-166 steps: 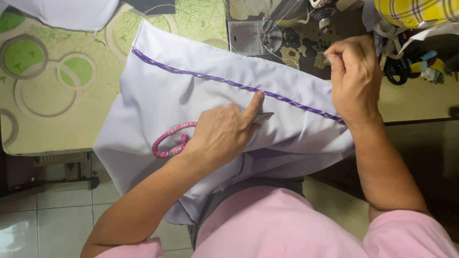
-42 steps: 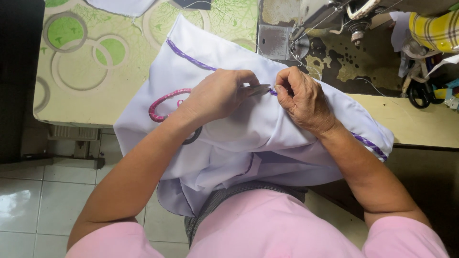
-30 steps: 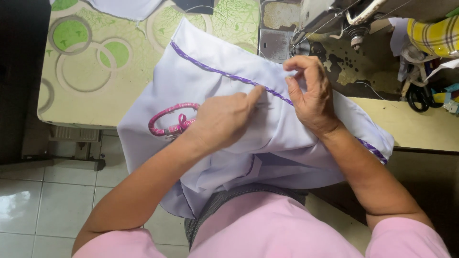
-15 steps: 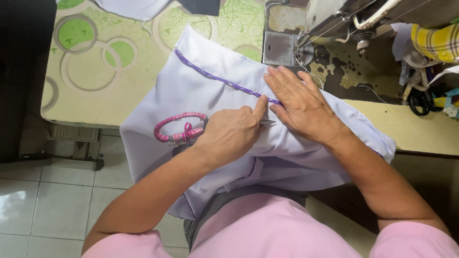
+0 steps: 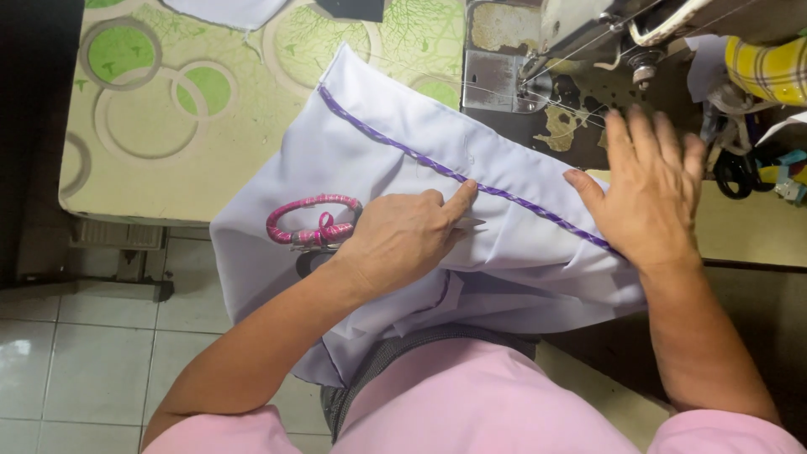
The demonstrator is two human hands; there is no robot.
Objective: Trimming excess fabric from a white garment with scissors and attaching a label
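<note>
The left hand [image 5: 403, 240] rests on a pale lilac cloth [image 5: 378, 168], its fingers curled under and its forefinger stretched out, the tip touching a purple trim line [image 5: 437, 168] that runs slantwise across the fabric. Whether this grip pinches anything cannot be told, since the curled fingers hide what lies beneath. Pink-wrapped scissor handles [image 5: 311, 225] show just beside the wrist; the blades are hidden under the hand. The right hand [image 5: 651, 197] lies flat with its fingers spread apart, the palm pressing the cloth's far end, near the trim, clamped on nothing. Its fingertips reach over the dark, worn bed of a sewing machine [image 5: 572, 76], whose head is cut off by the top edge. The cloth drapes from a tabletop [image 5: 151, 143] covered with green circle patterns down onto the person's lap. More objects at the right edge are too cluttered to make out.
</note>
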